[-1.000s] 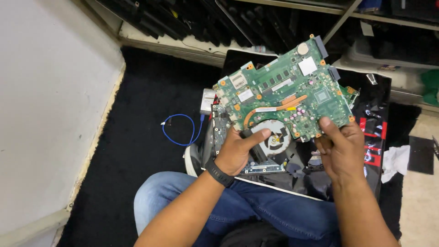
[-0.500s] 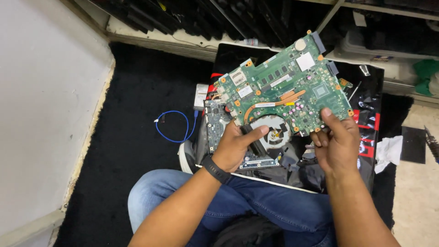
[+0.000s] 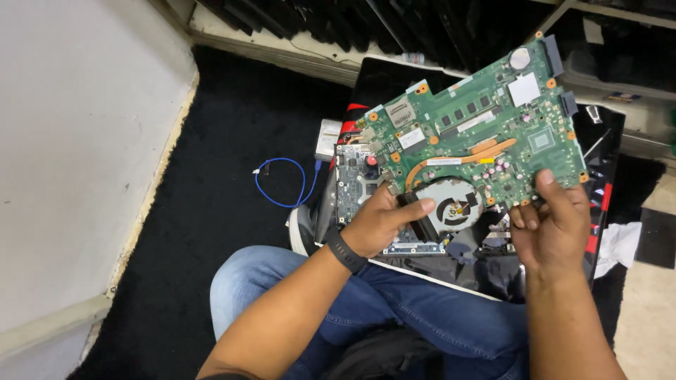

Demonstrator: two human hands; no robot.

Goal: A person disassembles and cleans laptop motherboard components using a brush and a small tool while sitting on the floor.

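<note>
The floor (image 3: pixel 211 211) is covered with a black, matte mat or carpet that fills the centre of the view. Along the left side stands a large pale grey-white surface (image 3: pixel 77 141), flat and unmarked, with a cream-coloured edge (image 3: pixel 158 183) running diagonally where it meets the black floor covering. Across the top runs a low shelf ledge (image 3: pixel 282 49) of light, worn material; dark flat items (image 3: pixel 422 24) are stacked in rows behind it. At the lower right, a strip of beige floor (image 3: pixel 651 317) is exposed beside the black covering. Lighting is even and comes from above; shadows are soft.
</note>
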